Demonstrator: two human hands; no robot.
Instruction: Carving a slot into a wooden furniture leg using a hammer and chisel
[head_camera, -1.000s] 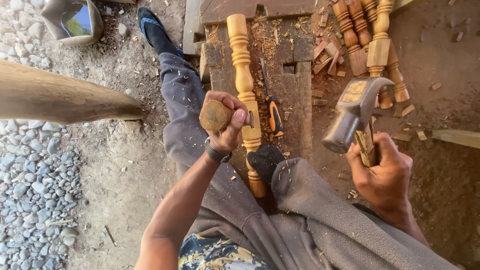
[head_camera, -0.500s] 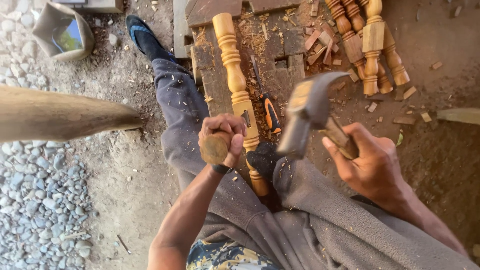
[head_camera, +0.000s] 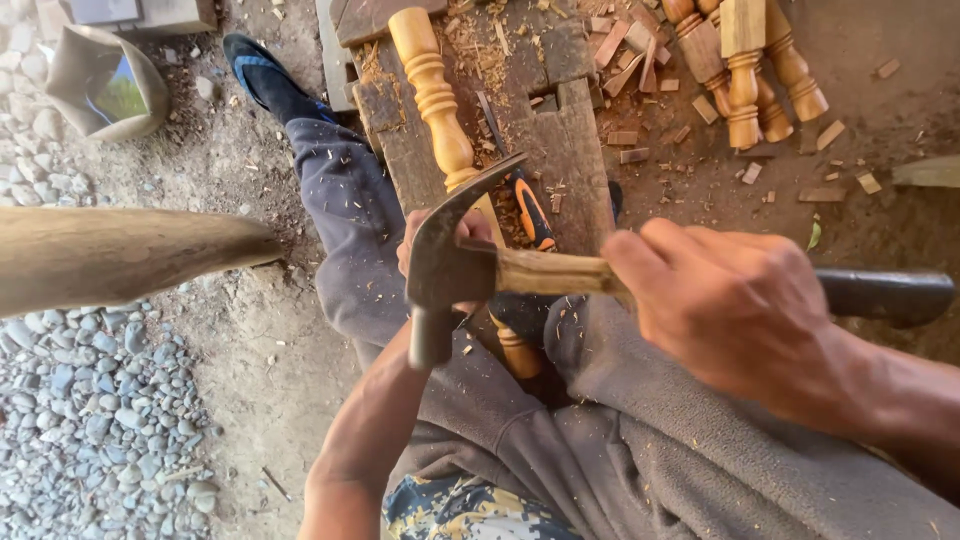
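Observation:
My right hand (head_camera: 735, 305) grips the pale wooden handle of a claw hammer (head_camera: 440, 275). Its steel head sits right over my left hand (head_camera: 478, 228). Only a few fingers of the left hand show, closed around a rounded wooden tool handle that the hammer head hides. Under both hands a turned wooden spindle (head_camera: 432, 85) lies lengthwise on a dark, worn wooden block (head_camera: 570, 150) between my knees. A tool with an orange and black handle (head_camera: 532, 212) rests on the block beside the spindle.
Several finished turned spindles (head_camera: 745, 70) and wood offcuts lie at the upper right. A thick log (head_camera: 120, 255) juts in from the left above grey gravel (head_camera: 80, 430). My foot in a blue sandal (head_camera: 255, 75) and a torn container (head_camera: 100, 85) are at the upper left.
The hammer has swung from its raised place on the right, down and leftward onto the tool in my left hand. The view has moved closer to the block.

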